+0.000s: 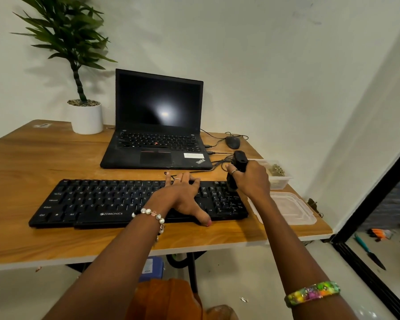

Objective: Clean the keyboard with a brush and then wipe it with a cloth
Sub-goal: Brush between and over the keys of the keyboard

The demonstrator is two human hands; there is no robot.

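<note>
Wood-grain tabletop, L to R: 1 white round pot w/ leafy plant, 1 matte black laptop, 1 flat black Zebronics keyboard at front. Left hand lies flat on its right half, fingers straight. Right hand grips 1 chunky black brush, tip on the numpad end. 2 clear plastic pcs: container, lid.
</note>
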